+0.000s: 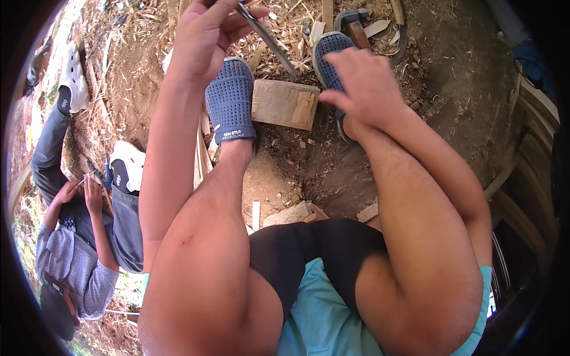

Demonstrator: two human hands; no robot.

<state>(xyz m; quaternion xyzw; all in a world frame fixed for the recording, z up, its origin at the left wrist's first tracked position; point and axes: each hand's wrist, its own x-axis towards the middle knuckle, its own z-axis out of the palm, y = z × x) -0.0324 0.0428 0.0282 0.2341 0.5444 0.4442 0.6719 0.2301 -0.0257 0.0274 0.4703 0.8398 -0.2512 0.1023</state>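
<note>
My left hand (205, 41) is raised at the top, thumb and fingers closed round the upper part of a long, narrow metal blade (270, 44). It slants down to the right, its tip near the far edge of a squared wooden block (284, 105). I cannot tell the tool's exact kind; its upper end is partly cut off. The block lies on the ground between my blue perforated clogs (230, 95). My right hand (365, 86), slightly blurred, hovers over the right clog with thumb and fingers apart, holding nothing. Its thumb points toward the block's right end.
Wood shavings and offcuts (291, 215) litter the dirt ground. Beyond my right foot lies a curved blade with a wooden handle (398, 12). At left, another person (80, 255) sits holding a small pale piece. Curved wooden lengths (534, 136) stand at the right edge.
</note>
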